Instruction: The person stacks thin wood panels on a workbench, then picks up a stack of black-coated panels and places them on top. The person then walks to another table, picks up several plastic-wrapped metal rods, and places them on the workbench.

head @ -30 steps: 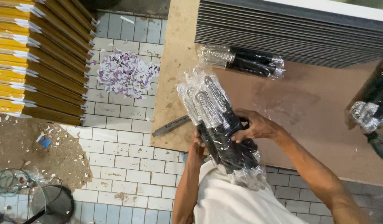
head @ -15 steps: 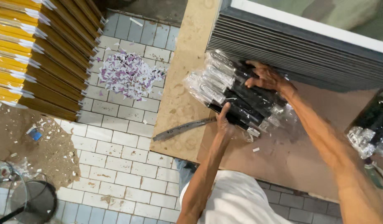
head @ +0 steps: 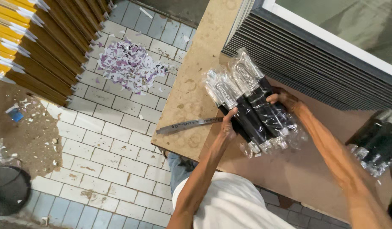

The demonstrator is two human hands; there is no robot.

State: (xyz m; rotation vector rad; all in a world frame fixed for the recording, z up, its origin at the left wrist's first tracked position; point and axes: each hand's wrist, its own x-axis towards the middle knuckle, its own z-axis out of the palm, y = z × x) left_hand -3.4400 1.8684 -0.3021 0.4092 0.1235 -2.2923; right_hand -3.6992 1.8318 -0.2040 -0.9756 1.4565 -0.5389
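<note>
Right now both hands are on a bundle of plastic-wrapped black-and-silver packets (head: 251,108) lying on the tan surface (head: 191,89). The left hand (head: 228,125) presses against the near edge of the bundle, thumb up along its side and fingers tucked under or behind it, so it grips that edge rather than lying flat. The right hand (head: 281,99) sits on the far side of the same bundle, fingers curled over the dark middle of the packets, closed on them. Between the two hands the packets fan out, silver ends pointing away from the person, crinkled clear wrap trailing at the near ends. Just left of the left hand a thin grey metal strip (head: 189,125) lies flat on the surface, its tip almost at the thumb. Beyond the right hand rises a stack of dark flat panels (head: 306,68), close to the bundle's silver ends. Far off to the right of the right hand, more wrapped dark packets (head: 376,148) rest on the surface. Down on the tiled floor (head: 111,152), well left of the left hand, lies a heap of purple-and-white paper scraps (head: 128,65).
</note>
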